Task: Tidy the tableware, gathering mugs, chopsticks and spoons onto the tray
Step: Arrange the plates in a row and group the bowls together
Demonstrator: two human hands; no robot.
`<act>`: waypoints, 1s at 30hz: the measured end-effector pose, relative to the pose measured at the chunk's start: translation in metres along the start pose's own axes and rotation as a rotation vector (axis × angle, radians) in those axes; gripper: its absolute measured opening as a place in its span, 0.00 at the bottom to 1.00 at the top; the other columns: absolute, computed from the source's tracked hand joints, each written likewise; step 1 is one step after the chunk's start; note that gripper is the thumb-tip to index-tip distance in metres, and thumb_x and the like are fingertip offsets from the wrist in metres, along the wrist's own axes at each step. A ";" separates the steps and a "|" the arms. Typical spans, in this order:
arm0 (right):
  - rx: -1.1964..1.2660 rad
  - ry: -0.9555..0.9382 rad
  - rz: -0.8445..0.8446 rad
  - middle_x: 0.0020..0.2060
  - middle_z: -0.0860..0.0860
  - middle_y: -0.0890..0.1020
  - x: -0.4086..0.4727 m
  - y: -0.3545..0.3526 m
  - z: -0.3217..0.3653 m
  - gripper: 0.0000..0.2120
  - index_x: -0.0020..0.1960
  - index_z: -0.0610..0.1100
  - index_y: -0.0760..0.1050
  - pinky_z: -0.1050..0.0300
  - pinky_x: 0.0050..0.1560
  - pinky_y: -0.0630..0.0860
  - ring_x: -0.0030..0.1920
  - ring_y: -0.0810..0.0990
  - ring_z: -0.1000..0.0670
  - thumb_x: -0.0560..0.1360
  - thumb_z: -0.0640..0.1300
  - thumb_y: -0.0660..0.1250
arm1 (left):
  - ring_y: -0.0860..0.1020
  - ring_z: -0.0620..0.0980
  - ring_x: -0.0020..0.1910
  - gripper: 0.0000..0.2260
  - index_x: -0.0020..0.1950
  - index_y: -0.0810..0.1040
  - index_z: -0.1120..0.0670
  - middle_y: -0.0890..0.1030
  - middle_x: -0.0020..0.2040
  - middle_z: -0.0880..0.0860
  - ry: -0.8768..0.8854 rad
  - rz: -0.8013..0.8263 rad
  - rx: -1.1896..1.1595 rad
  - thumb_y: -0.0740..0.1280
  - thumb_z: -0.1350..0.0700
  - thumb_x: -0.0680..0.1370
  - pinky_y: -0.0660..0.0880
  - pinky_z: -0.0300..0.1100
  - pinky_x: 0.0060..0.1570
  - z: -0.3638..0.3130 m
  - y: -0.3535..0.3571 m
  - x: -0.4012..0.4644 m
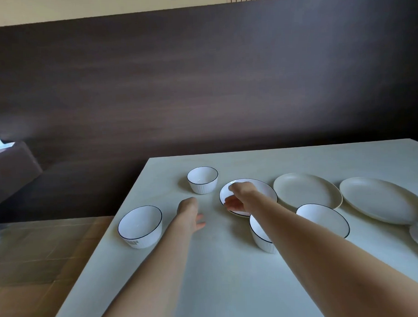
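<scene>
Now the right hand (240, 197) grips the near edge of a small black-rimmed plate (263, 192) on the white table (231, 276); the left hand (189, 212) hovers relaxed, fingers loose, between two ribbed bowls (140, 226). No tray shows.

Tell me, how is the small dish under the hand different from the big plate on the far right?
The small dish is white with a thin dark rim line; the big plate is plain cream with no line. The small dish is much smaller across. The right hand grips the small dish by its edge, while nothing touches the big plate. Both are round, shallow, look empty, and are on the pale table.
</scene>
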State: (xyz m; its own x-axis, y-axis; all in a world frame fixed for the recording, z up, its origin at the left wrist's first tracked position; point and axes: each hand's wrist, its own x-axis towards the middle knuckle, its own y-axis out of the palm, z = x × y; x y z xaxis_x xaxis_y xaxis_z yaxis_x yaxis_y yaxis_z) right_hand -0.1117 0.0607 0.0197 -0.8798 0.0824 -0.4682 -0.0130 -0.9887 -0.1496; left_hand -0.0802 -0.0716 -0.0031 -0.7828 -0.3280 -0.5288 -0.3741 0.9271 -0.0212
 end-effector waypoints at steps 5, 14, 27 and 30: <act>-0.029 -0.003 -0.015 0.36 0.40 0.79 0.041 0.037 0.020 0.11 0.38 0.37 0.67 0.49 0.50 0.81 0.33 0.80 0.42 0.78 0.40 0.56 | 0.74 0.57 0.63 0.19 0.73 0.64 0.56 0.68 0.71 0.56 0.024 0.006 0.011 0.52 0.58 0.81 0.74 0.55 0.54 -0.019 0.001 0.045; -0.110 0.109 -0.014 0.34 0.36 0.76 0.093 0.081 0.035 0.14 0.40 0.32 0.63 0.52 0.42 0.78 0.34 0.78 0.39 0.80 0.40 0.52 | 0.75 0.57 0.62 0.20 0.71 0.65 0.59 0.69 0.69 0.58 0.033 -0.023 0.012 0.49 0.60 0.81 0.74 0.53 0.53 -0.024 -0.003 0.095; 0.085 0.071 0.023 0.32 0.40 0.75 0.076 0.082 0.019 0.10 0.40 0.35 0.67 0.55 0.18 0.75 0.28 0.75 0.41 0.79 0.32 0.53 | 0.74 0.56 0.54 0.19 0.71 0.66 0.57 0.70 0.67 0.59 0.047 -0.030 -0.006 0.52 0.59 0.80 0.74 0.53 0.50 -0.021 -0.016 0.074; 0.007 0.032 0.046 0.33 0.38 0.77 0.053 0.071 0.022 0.11 0.39 0.34 0.68 0.51 0.36 0.80 0.30 0.78 0.40 0.78 0.33 0.53 | 0.74 0.57 0.57 0.17 0.69 0.68 0.57 0.72 0.63 0.58 0.066 -0.027 -0.015 0.55 0.56 0.81 0.75 0.53 0.52 -0.025 -0.018 0.056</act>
State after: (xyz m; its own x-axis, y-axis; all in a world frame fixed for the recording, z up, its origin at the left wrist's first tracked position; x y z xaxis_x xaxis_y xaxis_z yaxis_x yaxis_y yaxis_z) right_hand -0.1698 -0.0080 0.0032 -0.8639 0.0409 -0.5020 0.0233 -0.9924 -0.1210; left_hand -0.1292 -0.1113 -0.0110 -0.8033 -0.3642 -0.4713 -0.4023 0.9153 -0.0216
